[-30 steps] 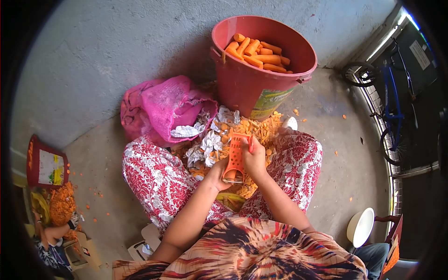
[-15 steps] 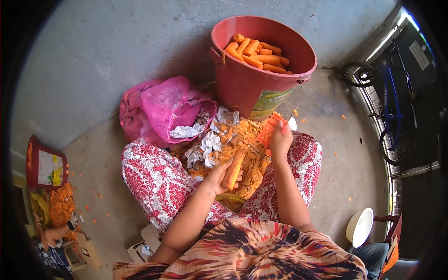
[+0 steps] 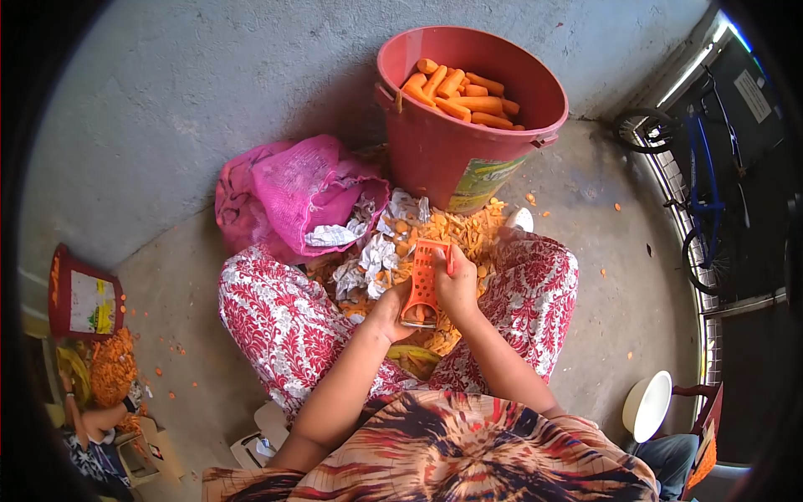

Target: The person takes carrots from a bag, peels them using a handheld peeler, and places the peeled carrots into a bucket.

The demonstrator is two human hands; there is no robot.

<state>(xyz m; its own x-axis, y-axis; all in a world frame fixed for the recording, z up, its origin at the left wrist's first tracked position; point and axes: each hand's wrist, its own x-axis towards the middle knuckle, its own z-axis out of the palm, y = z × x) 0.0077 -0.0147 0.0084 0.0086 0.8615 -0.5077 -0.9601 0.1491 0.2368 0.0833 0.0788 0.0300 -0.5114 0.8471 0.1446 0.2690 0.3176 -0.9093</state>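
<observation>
My right hand is closed around the handle of an orange peeler with a holed body. The peeler lies over a carrot, which my left hand grips from the left side; most of the carrot is hidden under the peeler. Orange peelings and crumpled paper are heaped beneath and beyond both hands, between the knees. Several peeled carrots fill part of a large red bucket behind the heap.
A pink mesh sack slumps left of the bucket. At far left are a smaller red bucket, more peelings and another person's arm. To the right are a white basin, a bicycle and another person's leg.
Half a second ago the peeler was off to the upper right, apart from the carrot. My right hand has brought it back down over the carrot in my left hand.
</observation>
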